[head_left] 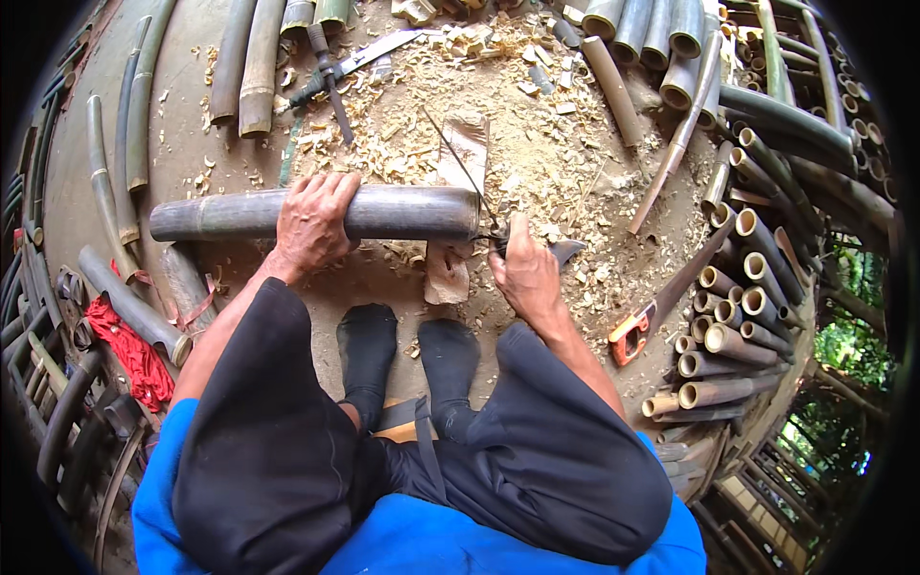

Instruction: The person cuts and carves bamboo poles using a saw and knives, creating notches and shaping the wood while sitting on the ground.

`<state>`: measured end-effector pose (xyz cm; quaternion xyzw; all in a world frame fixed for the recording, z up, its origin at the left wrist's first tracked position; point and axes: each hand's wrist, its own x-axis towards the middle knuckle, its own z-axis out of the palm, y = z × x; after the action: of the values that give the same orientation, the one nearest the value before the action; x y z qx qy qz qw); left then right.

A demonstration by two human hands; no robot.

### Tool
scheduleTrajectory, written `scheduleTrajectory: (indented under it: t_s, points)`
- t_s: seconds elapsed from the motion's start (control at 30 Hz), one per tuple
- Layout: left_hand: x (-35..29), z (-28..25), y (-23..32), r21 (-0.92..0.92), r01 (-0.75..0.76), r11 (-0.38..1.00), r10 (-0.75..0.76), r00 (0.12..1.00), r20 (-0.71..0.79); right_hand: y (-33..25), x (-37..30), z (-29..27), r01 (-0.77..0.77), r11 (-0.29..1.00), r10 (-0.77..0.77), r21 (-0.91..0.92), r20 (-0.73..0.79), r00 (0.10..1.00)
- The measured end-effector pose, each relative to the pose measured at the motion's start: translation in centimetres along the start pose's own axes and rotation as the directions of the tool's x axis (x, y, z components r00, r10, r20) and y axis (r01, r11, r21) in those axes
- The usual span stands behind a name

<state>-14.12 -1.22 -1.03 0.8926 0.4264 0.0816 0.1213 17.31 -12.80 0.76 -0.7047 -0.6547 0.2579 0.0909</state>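
A thick dark bamboo tube point(412, 213) lies crosswise in front of my feet, over a pale wooden block point(448, 273) near its right end. My left hand point(314, 213) is closed over the tube left of its middle. Just past the tube's right end, my right hand point(527, 271) is closed round a knife point(462, 165). Its blade looks like a thin dark line slanting up and left across the tube's end. The dark curved butt of its handle sticks out right of my fist. My fingers hide most of the handle.
Pale shavings point(546, 125) cover the ground ahead. A sheathed-looking blade point(383, 50) and a dark tool point(329, 86) lie crossed at the far left. To the right rests an orange-handled saw point(632, 335) beside stacked bamboo tubes point(738, 345). A red cloth point(125, 355) lies left.
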Motion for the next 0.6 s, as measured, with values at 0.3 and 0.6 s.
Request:
scheduleTrajectory:
  t_s: [0.3,0.6]
  points:
    - [0.1,0.1,-0.3,0.037,0.008,0.999,-0.008,1.000,0.002,-3.2,-1.1,-3.2,0.403,0.901,-0.286,0.162,-0.479,0.830]
    - [-1.7,1.5,-0.7,0.130,-0.003,0.992,0.029,0.980,-0.197,-4.1,-0.7,-4.2,0.169,0.949,-0.127,0.265,-0.168,0.977]
